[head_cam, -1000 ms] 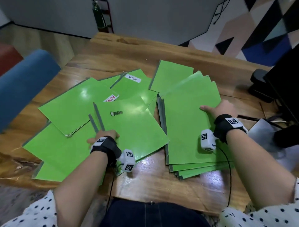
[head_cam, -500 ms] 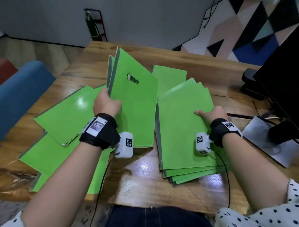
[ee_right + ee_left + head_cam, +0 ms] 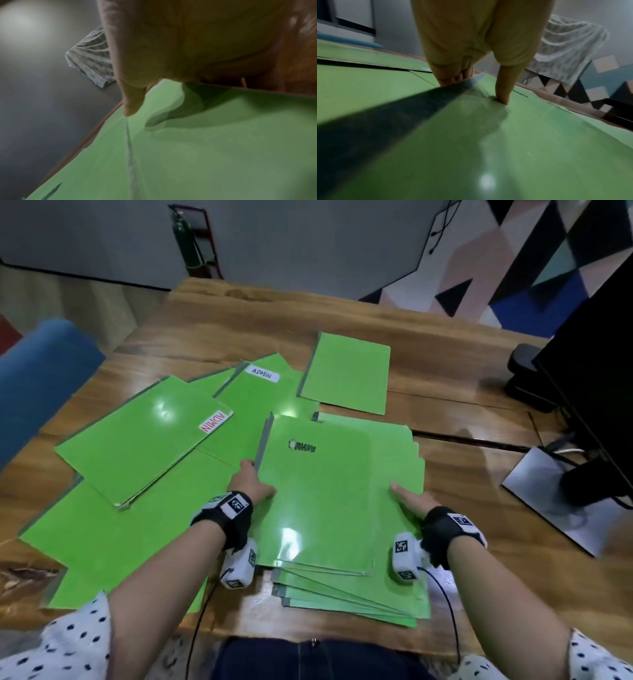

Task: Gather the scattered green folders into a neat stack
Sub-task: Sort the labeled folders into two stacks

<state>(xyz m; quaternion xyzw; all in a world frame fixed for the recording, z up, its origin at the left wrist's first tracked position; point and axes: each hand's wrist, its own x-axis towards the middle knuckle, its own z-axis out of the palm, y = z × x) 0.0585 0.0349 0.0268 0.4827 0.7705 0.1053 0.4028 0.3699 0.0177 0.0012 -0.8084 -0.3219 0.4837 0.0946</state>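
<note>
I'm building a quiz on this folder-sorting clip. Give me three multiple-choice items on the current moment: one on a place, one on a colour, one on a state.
1. Where does the folder held by both hands lie?
A. on top of the stack
B. on the blue chair
C. against the monitor

2. What colour is the lettering on the left ADMIN label?
A. black
B. red
C. blue

3. How does the stack look?
A. squared up
B. fanned at the near edge
C. standing upright

Answers:
1 A: the left hand and right hand hold the top folder on the stack.
2 B: the left ADMIN label has red letters.
3 B: lower folders' edges stick out unevenly.
</note>
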